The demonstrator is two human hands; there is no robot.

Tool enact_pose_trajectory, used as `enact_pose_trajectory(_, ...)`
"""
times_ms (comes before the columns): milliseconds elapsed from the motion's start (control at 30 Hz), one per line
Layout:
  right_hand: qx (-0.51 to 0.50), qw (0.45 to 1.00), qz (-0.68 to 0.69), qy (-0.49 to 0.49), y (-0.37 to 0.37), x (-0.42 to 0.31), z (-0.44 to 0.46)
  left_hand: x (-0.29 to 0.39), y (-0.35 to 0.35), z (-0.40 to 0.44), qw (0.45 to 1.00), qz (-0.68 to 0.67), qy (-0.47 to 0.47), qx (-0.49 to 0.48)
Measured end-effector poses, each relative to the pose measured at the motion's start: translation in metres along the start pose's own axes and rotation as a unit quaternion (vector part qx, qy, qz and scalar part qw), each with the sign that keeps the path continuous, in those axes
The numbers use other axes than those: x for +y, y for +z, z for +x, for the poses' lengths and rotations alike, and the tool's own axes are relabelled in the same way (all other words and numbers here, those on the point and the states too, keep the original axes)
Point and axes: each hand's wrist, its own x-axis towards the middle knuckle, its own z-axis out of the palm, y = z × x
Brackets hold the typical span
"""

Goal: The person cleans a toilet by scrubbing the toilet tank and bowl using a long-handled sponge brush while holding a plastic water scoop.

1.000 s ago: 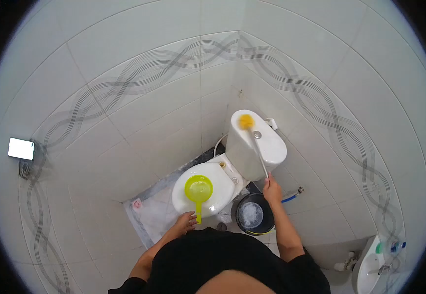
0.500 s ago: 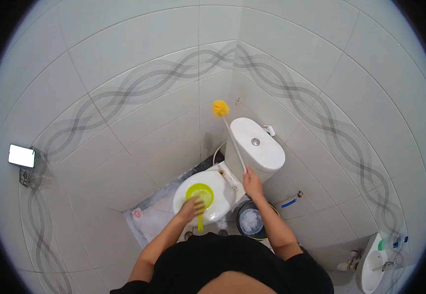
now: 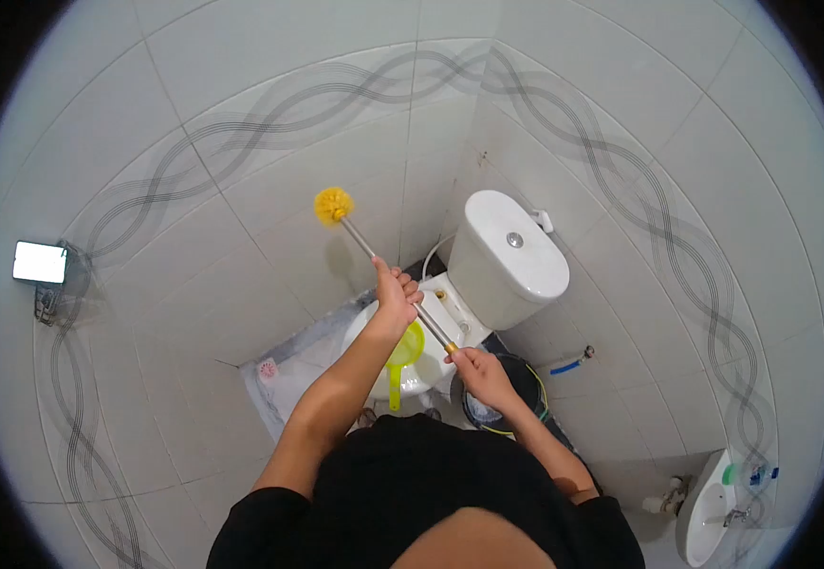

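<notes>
A brush with a round yellow head [image 3: 333,205] and a metal handle slants across the view, its head up to the left against the wall. Around the middle of the handle my left hand [image 3: 397,289] is closed. My right hand [image 3: 481,373] grips the gold-coloured lower end. Under my left forearm a lime-green dipper [image 3: 402,354] lies on the white toilet lid [image 3: 423,377], partly hidden by that arm. The white cistern [image 3: 507,261] stands behind. Below my right hand is a black bucket [image 3: 523,381], partly covered by my forearm.
A blue hose end [image 3: 565,366] hangs from a wall tap at the right. The washbasin [image 3: 706,520] is at the lower right. A lit screen [image 3: 40,262] is mounted on the left wall. A pink drain cover [image 3: 268,369] lies on the floor at the left.
The brush head has moved left, away from the cistern. My left hand has risen from the dipper and taken hold of the handle. My right hand has moved down to the handle's end.
</notes>
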Motion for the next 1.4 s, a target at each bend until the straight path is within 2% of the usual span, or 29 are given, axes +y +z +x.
enact_pose_trajectory(33,-0.092,0.954,0.249,0.141,-0.002,-0.005,-0.002,-0.004,-0.002,-0.002,0.998,-0.011,-0.006,-0.054)
enact_pose_trajectory(67,-0.116,0.895,0.383,0.194,-0.001,-0.012,-0.007,-0.006,-0.002,-0.003,0.998,-0.008,0.002,-0.064)
enact_pose_trajectory(100,-0.112,0.896,0.383,0.194,-0.001,-0.007,-0.009,-0.008,-0.004,-0.004,0.998,-0.007,-0.001,-0.066)
enact_pose_trajectory(167,-0.200,0.825,0.484,0.214,-0.003,0.007,-0.013,-0.015,-0.009,-0.008,0.995,0.014,0.003,-0.100)
enact_pose_trajectory(233,-0.202,0.831,0.471,0.216,-0.005,0.007,-0.013,-0.025,-0.014,-0.013,0.994,0.022,-0.010,-0.105)
enact_pose_trajectory(300,-0.065,0.938,0.284,0.189,-0.004,0.003,-0.012,-0.040,-0.021,-0.013,0.994,0.019,-0.016,-0.109)
enact_pose_trajectory(367,-0.046,0.955,0.249,0.157,-0.003,0.005,-0.015,-0.052,-0.028,-0.014,0.990,0.032,-0.030,-0.137)
enact_pose_trajectory(400,0.000,0.992,0.110,0.060,0.003,0.016,-0.016,-0.058,-0.026,-0.018,0.991,0.055,-0.036,-0.113)
enact_pose_trajectory(433,0.045,0.998,-0.034,-0.037,0.011,0.030,-0.016,-0.063,-0.028,-0.021,0.992,0.078,-0.041,-0.089)
enact_pose_trajectory(467,0.121,0.978,-0.067,-0.154,0.020,0.053,-0.013,-0.069,-0.048,-0.004,0.980,0.107,-0.072,-0.152)
enact_pose_trajectory(500,0.126,0.977,-0.067,-0.156,0.018,0.052,-0.016,-0.067,-0.049,-0.008,0.979,0.110,-0.072,-0.156)
enact_pose_trajectory(567,0.212,0.960,-0.149,-0.108,0.009,0.050,-0.026,-0.065,-0.052,-0.015,0.915,0.382,-0.060,-0.113)
enact_pose_trajectory(600,0.235,0.958,-0.163,-0.036,0.002,0.054,-0.029,-0.058,-0.057,-0.019,0.887,0.431,-0.092,-0.136)
enact_pose_trajectory(633,0.238,0.957,-0.163,-0.037,-0.005,0.064,-0.031,-0.053,-0.065,-0.019,0.886,0.433,-0.092,-0.139)
enact_pose_trajectory(700,0.344,0.918,-0.179,0.078,-0.021,0.091,-0.028,-0.044,-0.082,-0.023,0.855,0.459,-0.145,-0.194)
enact_pose_trajectory(767,0.410,0.890,-0.161,0.117,-0.042,0.113,-0.025,-0.040,-0.097,-0.032,0.850,0.465,-0.171,-0.180)
enact_pose_trajectory(833,0.453,0.878,-0.125,0.090,-0.047,0.144,-0.017,-0.044,-0.111,-0.038,0.844,0.469,-0.198,-0.166)
enact_pose_trajectory(900,0.565,0.813,-0.139,0.009,-0.047,0.158,-0.011,-0.050,-0.123,-0.042,0.843,0.474,-0.221,-0.123)
enact_pose_trajectory(933,0.566,0.813,-0.139,0.010,-0.046,0.158,-0.014,-0.052,-0.127,-0.045,0.847,0.464,-0.227,-0.122)
enact_pose_trajectory(1000,0.439,0.871,-0.207,0.077,-0.036,0.150,-0.028,-0.059,-0.137,-0.044,0.847,0.463,-0.234,-0.118)
enact_pose_trajectory(1033,0.441,0.871,-0.204,0.079,-0.037,0.140,-0.034,-0.062,-0.140,-0.044,0.849,0.458,-0.239,-0.115)
enact_pose_trajectory(1100,0.397,0.873,-0.236,0.156,-0.048,0.122,-0.033,-0.063,-0.140,-0.045,0.845,0.462,-0.244,-0.115)
enact_pose_trajectory(1133,0.427,0.873,-0.180,0.155,-0.049,0.120,-0.025,-0.061,-0.137,-0.048,0.845,0.468,-0.234,-0.109)
enact_pose_trajectory(1167,0.426,0.873,-0.181,0.155,-0.047,0.130,-0.012,-0.060,-0.136,-0.051,0.846,0.473,-0.225,-0.102)
enact_pose_trajectory(1233,0.506,0.845,-0.173,0.019,-0.044,0.139,0.015,-0.059,-0.136,-0.053,0.857,0.461,-0.210,-0.096)
enact_pose_trajectory(1267,0.434,0.875,-0.205,0.063,-0.046,0.134,0.015,-0.056,-0.135,-0.052,0.866,0.452,-0.193,-0.090)
enact_pose_trajectory(1300,0.439,0.874,-0.199,0.066,-0.053,0.123,0.018,-0.054,-0.136,-0.053,0.863,0.458,-0.194,-0.091)
enact_pose_trajectory(1367,0.358,0.874,-0.296,0.145,-0.073,0.107,0.028,-0.054,-0.133,-0.052,0.873,0.436,-0.203,-0.078)
enact_pose_trajectory(1400,0.358,0.874,-0.296,0.142,-0.078,0.113,0.044,-0.053,-0.131,-0.054,0.874,0.435,-0.201,-0.078)
